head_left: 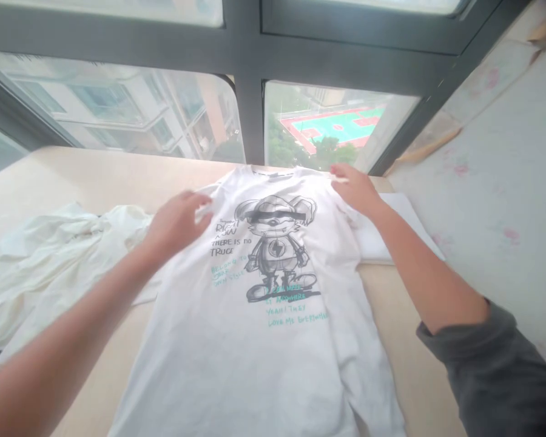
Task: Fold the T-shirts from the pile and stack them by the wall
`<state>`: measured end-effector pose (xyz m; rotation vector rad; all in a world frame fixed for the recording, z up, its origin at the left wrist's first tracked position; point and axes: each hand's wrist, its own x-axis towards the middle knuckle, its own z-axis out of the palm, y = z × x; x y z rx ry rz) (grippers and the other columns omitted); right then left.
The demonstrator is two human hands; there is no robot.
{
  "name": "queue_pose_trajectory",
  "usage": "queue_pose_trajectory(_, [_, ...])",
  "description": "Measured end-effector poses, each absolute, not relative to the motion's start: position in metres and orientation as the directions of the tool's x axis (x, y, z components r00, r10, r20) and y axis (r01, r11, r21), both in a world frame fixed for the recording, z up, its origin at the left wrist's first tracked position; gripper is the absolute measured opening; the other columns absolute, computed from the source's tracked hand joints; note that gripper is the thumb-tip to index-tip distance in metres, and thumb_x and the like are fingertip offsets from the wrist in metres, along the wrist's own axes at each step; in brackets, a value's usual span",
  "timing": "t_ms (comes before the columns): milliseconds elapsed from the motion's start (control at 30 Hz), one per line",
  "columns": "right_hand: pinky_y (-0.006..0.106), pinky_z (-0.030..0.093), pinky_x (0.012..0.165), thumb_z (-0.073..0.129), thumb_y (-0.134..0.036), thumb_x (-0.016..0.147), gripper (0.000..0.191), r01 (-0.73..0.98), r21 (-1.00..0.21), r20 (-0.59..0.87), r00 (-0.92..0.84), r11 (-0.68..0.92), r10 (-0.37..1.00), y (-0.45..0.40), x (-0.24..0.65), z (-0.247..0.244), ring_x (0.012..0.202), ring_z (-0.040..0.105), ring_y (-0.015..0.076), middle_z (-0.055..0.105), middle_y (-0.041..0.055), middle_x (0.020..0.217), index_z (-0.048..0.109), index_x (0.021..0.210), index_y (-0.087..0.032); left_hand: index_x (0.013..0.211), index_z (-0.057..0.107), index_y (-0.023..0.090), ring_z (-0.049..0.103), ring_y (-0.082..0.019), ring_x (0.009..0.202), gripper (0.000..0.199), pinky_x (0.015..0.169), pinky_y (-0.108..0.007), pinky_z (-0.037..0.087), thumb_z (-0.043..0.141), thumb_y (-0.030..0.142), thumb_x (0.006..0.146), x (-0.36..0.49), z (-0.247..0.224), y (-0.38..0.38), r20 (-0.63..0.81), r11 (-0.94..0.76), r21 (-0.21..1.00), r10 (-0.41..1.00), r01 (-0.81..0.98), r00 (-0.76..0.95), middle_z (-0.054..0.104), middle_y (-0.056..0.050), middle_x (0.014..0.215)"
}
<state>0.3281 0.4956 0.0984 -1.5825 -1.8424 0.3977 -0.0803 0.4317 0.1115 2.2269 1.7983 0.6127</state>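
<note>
A white long-sleeved shirt (pixel 250 358) lies spread out, front side up, with its collar towards the window. It bears a drawing of a bear-like cartoon figure, with black and green lettering around it. My left hand (pixel 182 220) is over the shirt's left edge near the shoulder, fingers bent and apart from the thumb, slightly blurred. At the right shoulder is my right hand (pixel 353 189), with a gap between thumb and fingers. Neither hand shows cloth pinched in it. One sleeve lies down along the shirt's right side.
A crumpled cream-white garment (pixel 68 249) lies on the left of the pale wooden surface (pixel 418 340). Folded white cloth (pixel 395 227) sits at the right, near the flower-patterned wall (pixel 495 200). Grey window frames (pixel 250 54) border the far edge.
</note>
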Motion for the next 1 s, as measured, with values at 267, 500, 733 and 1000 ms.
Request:
queue_pose_trajectory(267, [0.047, 0.056, 0.09, 0.05, -0.044, 0.091, 0.033, 0.715, -0.669, -0.017, 0.254, -0.2, 0.967, 0.22, 0.38, 0.025, 0.098, 0.069, 0.0272, 0.07, 0.0096, 0.119, 0.065, 0.114, -0.025, 0.104, 0.067, 0.027, 0.07, -0.021, 0.085, 0.028, 0.076, -0.031, 0.056, 0.055, 0.049, 0.092, -0.111, 0.031, 0.146, 0.193, -0.338, 0.229, 0.935, 0.913, 0.297, 0.072, -0.005, 0.099])
queue_pose_trajectory(500, [0.046, 0.06, 0.089, 0.058, -0.049, 0.087, 0.048, 0.708, -0.69, -0.134, 0.08, -0.151, 0.988, 0.091, 0.37, 0.006, 0.107, 0.068, 0.0292, 0.066, 0.0078, 0.125, 0.052, 0.133, -0.034, 0.118, 0.063, 0.024, 0.07, -0.027, 0.098, 0.041, 0.084, -0.039, 0.057, 0.053, 0.054, 0.092, -0.14, 0.034, 0.065, 0.239, -0.28, 0.117, 0.939, 0.953, 0.247, 0.07, -0.011, 0.114])
queue_pose_trajectory(733, [0.048, 0.055, 0.099, 0.057, -0.033, 0.089, 0.041, 0.845, -0.499, 0.107, -0.163, 0.195, 0.981, 0.082, 0.349, 0.009, 0.116, 0.063, 0.0299, 0.064, 0.009, 0.126, 0.061, 0.13, -0.032, 0.108, 0.07, 0.027, 0.071, -0.02, 0.095, 0.027, 0.086, -0.028, 0.056, 0.045, 0.03, 0.097, -0.159, 0.04, 0.079, 0.162, -0.378, 0.086, 0.918, 0.922, 0.361, 0.073, -0.005, 0.107])
queue_pose_trajectory(1000, [0.036, 0.055, 0.088, 0.051, -0.041, 0.096, 0.029, 0.821, -0.565, 0.204, 0.048, 0.078, 0.978, 0.079, 0.373, 0.027, 0.098, 0.069, 0.0229, 0.073, 0.0062, 0.107, 0.072, 0.107, -0.023, 0.112, 0.069, 0.021, 0.071, -0.024, 0.099, 0.041, 0.087, -0.032, 0.057, 0.059, 0.055, 0.09, -0.182, 0.041, 0.072, 0.2, -0.438, 0.083, 0.887, 0.895, 0.416, 0.071, -0.01, 0.114])
